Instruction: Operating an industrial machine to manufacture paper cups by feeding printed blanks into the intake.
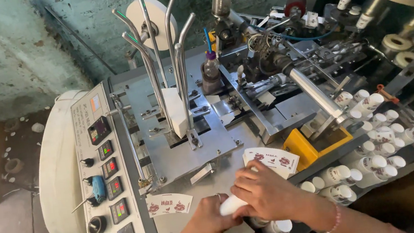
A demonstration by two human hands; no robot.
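Both hands work at the near edge of the machine table, at about 6 o'clock in the view. Left hand (210, 217) is curled around the lower end of a white paper cup (230, 205), its fingers pressed together on it; a ring shows on one finger. Right hand (264, 191) lies over the same cup from the 3 o'clock side, fingers bent and close together, and the cup is mostly hidden under it. Whether the thumb pinches the rim, I cannot tell.

At about 9 o'clock from the hands, one flat printed cup blank (169, 204) lies alone on the metal plate (180, 156). Further left stands the control panel (111, 191) with small displays and knobs. At 12 o'clock from the hands, a stack of printed blanks (273, 159) rests just beside the right hand, touching the yellow guide (303, 148). At 2 o'clock, many finished cups (374, 151) lie together in a heap.

I judge that the step in hand is checking or shaping one cup with both hands. A next move would call for a gentle grip, because thin paper walls dent easily.
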